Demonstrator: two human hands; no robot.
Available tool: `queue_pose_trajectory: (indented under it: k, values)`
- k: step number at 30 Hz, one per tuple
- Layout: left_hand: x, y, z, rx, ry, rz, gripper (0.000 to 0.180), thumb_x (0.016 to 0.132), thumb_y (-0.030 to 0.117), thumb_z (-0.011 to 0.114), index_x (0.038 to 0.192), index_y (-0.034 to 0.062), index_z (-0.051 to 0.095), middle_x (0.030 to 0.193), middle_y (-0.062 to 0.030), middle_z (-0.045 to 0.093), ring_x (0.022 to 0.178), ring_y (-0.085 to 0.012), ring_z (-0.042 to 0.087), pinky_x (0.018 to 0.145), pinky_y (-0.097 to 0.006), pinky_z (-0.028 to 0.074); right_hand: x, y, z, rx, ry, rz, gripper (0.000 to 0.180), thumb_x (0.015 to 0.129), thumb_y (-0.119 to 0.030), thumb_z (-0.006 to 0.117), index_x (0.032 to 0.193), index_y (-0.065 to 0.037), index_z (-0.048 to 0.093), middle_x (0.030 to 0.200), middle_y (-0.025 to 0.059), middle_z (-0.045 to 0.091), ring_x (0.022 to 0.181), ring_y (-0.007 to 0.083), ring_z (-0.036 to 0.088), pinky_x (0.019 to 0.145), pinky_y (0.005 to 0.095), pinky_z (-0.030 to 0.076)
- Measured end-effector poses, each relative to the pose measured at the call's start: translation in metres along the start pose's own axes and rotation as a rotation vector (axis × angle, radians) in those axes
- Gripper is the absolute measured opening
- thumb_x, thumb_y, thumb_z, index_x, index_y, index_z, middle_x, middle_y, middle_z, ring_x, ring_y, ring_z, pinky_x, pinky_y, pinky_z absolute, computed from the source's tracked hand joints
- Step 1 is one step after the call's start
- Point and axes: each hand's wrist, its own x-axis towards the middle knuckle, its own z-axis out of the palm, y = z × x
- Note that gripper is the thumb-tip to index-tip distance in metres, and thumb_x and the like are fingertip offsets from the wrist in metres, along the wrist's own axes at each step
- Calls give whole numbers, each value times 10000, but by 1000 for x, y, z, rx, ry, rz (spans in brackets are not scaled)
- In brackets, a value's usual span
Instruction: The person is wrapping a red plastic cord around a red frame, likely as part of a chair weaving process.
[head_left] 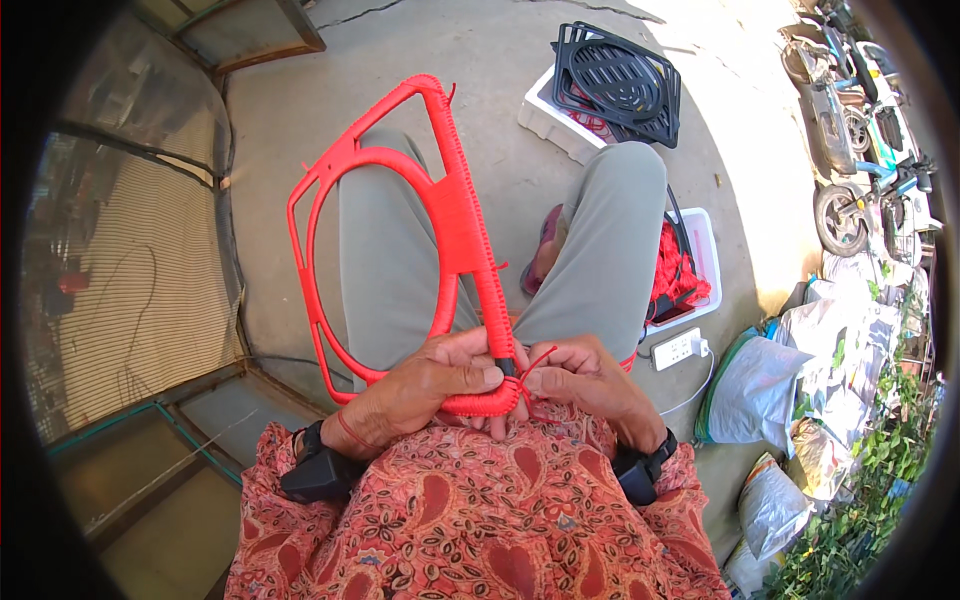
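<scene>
A rectangular frame with a round ring inside it (463,225) leans across my lap, almost wholly wrapped in red cord or strip. Near its lower right corner a short stretch of black bar (505,366) shows bare. My left hand (430,375) grips the frame at that corner, thumb on top, fingers passing behind. Just right of the corner, my right hand (580,378) pinches a red cord (541,358) between thumb and forefinger; loops and a loose end stick out there. My fingers partly hide where the cord meets the frame.
Black slatted frames (617,85) lie on a white foam box (560,118) ahead. By my right knee stands a white tub (706,258) holding red material. A power strip (679,348) lies beside it. Sacks (760,385), plants and parked scooters (840,215) line the right; screened panels (140,270) stand left.
</scene>
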Motion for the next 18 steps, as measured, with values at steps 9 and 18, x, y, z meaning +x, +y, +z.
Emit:
queue_pose_trajectory:
  k: [9,18]
  values:
    - [0,1,-1,20,0,-19,564,930,249,559,1388,3,340,933,-193,670,707,-228,684,617,-259,525,-1,8,-10,6,5,46,177,951,-197,576,973,-25,612,853,-33,614,726,10,497,612,176,386]
    - [1,1,0,-20,-12,-7,466,944,240,547,1320,7,401,929,-210,665,726,-259,683,685,-310,542,-6,1,-6,20,40,-53,124,909,-104,626,971,2,640,904,12,631,831,58,567,740,226,461]
